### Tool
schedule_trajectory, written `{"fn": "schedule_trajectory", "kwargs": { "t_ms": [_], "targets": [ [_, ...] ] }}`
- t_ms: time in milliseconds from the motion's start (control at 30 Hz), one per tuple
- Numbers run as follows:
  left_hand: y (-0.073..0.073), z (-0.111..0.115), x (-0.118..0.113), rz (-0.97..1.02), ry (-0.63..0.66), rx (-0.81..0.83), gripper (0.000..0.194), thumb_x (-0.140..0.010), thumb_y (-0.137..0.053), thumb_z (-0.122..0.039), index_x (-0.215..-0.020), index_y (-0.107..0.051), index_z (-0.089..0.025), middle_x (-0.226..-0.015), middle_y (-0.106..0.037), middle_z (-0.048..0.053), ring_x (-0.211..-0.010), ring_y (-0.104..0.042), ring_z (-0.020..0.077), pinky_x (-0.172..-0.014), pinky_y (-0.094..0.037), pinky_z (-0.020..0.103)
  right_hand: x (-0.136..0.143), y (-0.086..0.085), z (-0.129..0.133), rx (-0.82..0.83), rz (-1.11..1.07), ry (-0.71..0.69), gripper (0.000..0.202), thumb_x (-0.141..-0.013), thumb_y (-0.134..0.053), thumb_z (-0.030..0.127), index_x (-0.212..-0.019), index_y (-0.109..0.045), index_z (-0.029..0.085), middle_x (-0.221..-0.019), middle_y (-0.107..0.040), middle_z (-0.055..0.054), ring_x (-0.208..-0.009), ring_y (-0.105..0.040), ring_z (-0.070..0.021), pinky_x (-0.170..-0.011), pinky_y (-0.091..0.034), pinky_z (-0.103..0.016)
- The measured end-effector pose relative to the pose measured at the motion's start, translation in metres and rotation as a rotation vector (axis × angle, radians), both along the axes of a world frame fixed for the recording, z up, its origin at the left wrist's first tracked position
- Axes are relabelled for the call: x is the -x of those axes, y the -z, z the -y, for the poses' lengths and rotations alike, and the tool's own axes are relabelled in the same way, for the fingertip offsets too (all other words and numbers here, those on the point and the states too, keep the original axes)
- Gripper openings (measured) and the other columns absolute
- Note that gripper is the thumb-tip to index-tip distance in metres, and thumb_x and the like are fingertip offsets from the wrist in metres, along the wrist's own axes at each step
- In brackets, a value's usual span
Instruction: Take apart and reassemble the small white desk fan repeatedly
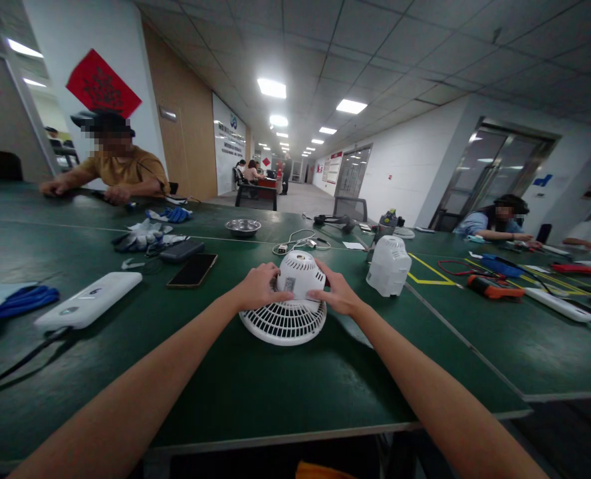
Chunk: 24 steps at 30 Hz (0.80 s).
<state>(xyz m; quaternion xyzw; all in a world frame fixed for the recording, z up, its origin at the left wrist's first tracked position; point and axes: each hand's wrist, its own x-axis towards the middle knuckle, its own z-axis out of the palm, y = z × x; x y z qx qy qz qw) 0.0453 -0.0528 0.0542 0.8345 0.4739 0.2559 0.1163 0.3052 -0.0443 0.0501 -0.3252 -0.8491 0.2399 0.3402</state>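
Note:
A white fan head (pixel 282 326) lies grille-down on the green table, its motor housing (pixel 300 266) facing up. My left hand (pixel 260 287) grips the housing from the left, beside a small printed label. From the right, my right hand (pixel 336 290) holds the same housing, thumb toward the front. The fingertips behind the housing are partly hidden. To the right stands a separate white plastic cover (pixel 389 266). Behind the fan head, a white cable (pixel 300 243) lies loosely coiled.
A metal bowl (pixel 243 227), a phone (pixel 193 271), a white power bank (pixel 90 303) and gloves (pixel 148 236) are on the left. At right lie an orange multimeter (pixel 494 287) and yellow tape (pixel 432 273). Other people sit around the table.

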Motion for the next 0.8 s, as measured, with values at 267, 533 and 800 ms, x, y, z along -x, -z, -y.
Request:
{"fn": "schedule_trajectory", "kwargs": {
  "t_ms": [267, 533, 800],
  "targets": [
    [0.001, -0.001, 0.002, 0.035, 0.014, 0.04, 0.069, -0.065, -0.061, -0.072, -0.108, -0.066, -0.017, -0.107, -0.06, 0.013, -0.098, -0.054, 0.0318, -0.085, -0.039, 0.044, 0.002, -0.002, 0.004, -0.086, 0.04, 0.031, 0.086, -0.078, -0.069, 0.047, -0.15, -0.028, 0.021, -0.132, -0.058, -0.012, -0.108, -0.06, -0.0268, -0.093, -0.048, -0.043],
    [0.002, -0.002, 0.004, 0.038, 0.011, 0.034, 0.067, -0.067, -0.062, -0.069, -0.11, -0.065, -0.018, -0.112, -0.06, 0.014, -0.1, -0.054, 0.0324, -0.087, -0.039, 0.045, 0.004, -0.003, 0.006, -0.131, 0.1, 0.075, 0.085, -0.078, -0.068, 0.047, -0.148, -0.03, 0.019, -0.126, -0.062, -0.011, -0.099, -0.064, -0.0255, -0.09, -0.049, -0.042],
    [0.01, -0.003, -0.001, 0.1, -0.03, -0.063, 0.067, -0.078, -0.061, -0.048, -0.136, -0.048, -0.017, -0.123, -0.06, 0.016, -0.111, -0.057, 0.0329, -0.094, -0.041, 0.046, 0.007, -0.001, 0.004, -0.24, 0.126, 0.189, 0.096, -0.075, -0.071, 0.051, -0.152, -0.021, 0.024, -0.127, -0.059, -0.013, -0.1, -0.063, -0.0294, -0.091, -0.047, -0.046]
  ]
}}
